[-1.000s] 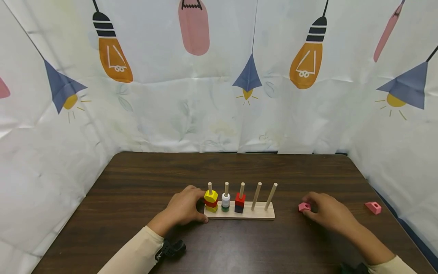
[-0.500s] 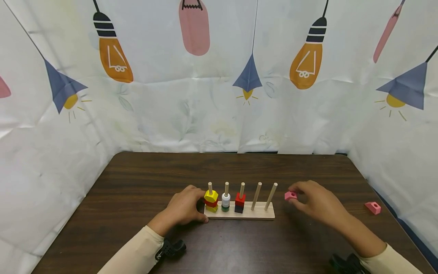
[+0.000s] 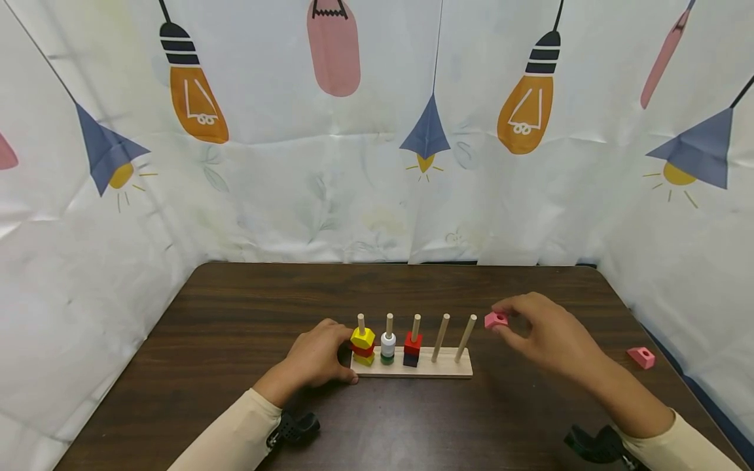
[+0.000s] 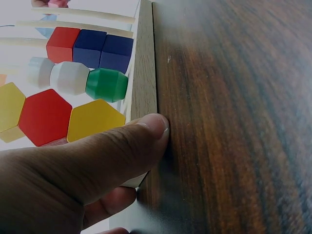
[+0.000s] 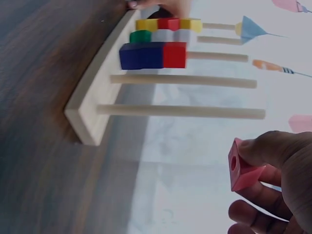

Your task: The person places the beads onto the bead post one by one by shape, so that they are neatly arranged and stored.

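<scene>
A wooden peg board (image 3: 412,371) with several upright pegs stands on the table. My left hand (image 3: 318,353) grips its left end, thumb (image 4: 146,129) along the front edge. On the leftmost peg are yellow and red hexagonal beads (image 4: 46,117). The second peg carries white beads over a green bead (image 4: 107,85), and the third a red cube (image 5: 174,54) over dark blue cubes (image 5: 141,55). Two right pegs are bare. My right hand (image 3: 550,333) pinches a pink block with a hole (image 5: 242,168) between thumb and fingers, held above the table just right of the rightmost peg (image 5: 183,111).
Another pink block (image 3: 641,357) lies near the right edge of the brown wooden table (image 3: 412,425). A white curtain printed with lamps and bulbs (image 3: 265,196) hangs behind and at both sides.
My right hand has lifted the pink block off the table and carried it left and away from me, close to the rightmost peg. The left hand and peg board stay where they were.
</scene>
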`<action>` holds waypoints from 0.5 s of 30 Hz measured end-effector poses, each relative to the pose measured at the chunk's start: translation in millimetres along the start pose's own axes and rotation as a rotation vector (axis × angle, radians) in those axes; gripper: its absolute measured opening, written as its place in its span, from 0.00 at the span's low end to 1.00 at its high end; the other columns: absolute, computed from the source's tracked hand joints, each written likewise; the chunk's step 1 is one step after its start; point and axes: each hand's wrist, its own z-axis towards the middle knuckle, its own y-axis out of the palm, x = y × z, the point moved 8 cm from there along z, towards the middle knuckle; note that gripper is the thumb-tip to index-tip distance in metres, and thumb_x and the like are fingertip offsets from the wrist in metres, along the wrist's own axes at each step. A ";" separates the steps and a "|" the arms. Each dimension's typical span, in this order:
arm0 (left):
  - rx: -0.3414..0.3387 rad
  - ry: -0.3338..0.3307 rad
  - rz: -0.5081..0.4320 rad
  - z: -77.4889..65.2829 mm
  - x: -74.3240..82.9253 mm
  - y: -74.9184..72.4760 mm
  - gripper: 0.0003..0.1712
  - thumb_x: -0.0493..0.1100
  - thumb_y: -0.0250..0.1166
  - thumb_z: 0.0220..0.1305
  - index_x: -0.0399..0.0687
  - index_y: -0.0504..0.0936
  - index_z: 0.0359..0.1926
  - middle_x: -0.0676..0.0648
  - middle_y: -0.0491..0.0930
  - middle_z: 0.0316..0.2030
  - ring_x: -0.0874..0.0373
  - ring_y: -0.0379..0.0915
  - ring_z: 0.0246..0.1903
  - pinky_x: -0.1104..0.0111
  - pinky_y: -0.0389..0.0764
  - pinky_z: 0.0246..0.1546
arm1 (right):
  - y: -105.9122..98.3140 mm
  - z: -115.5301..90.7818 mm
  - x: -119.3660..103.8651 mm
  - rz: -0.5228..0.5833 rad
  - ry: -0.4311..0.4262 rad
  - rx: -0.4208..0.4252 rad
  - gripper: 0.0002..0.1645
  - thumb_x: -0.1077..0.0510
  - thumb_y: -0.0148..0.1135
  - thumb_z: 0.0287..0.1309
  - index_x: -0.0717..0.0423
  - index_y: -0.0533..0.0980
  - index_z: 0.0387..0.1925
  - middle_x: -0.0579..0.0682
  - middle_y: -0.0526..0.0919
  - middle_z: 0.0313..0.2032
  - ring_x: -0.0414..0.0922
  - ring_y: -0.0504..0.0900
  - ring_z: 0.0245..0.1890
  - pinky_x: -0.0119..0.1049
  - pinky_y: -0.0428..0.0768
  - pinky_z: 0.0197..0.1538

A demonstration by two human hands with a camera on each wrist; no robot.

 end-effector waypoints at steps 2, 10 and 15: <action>0.000 -0.001 0.000 0.1 -0.1 0.3 0.35 0.55 0.87 0.38 0.57 0.86 0.50 0.54 0.83 0.49 0.53 0.73 0.55 0.47 0.79 0.45 | -4.3 2.2 -3.9 0.005 -0.021 0.017 0.18 0.57 0.79 0.53 0.51 0.84 0.46 0.42 0.85 0.42 0.44 0.82 0.43 0.47 0.80 0.43; -0.004 -0.008 0.002 0.4 -1.2 1.0 0.37 0.56 0.87 0.38 0.56 0.86 0.52 0.53 0.83 0.50 0.52 0.72 0.56 0.45 0.79 0.45 | -16.9 10.4 -15.4 0.023 -0.058 0.059 0.18 0.57 0.79 0.54 0.48 0.84 0.47 0.40 0.84 0.43 0.41 0.80 0.42 0.41 0.76 0.39; -0.002 -0.009 -0.002 1.0 -1.6 0.7 0.37 0.56 0.87 0.38 0.56 0.86 0.52 0.53 0.83 0.49 0.52 0.73 0.56 0.46 0.79 0.45 | -20.5 13.9 -20.7 0.025 -0.083 0.080 0.19 0.57 0.79 0.53 0.48 0.84 0.47 0.38 0.84 0.43 0.37 0.75 0.38 0.37 0.74 0.37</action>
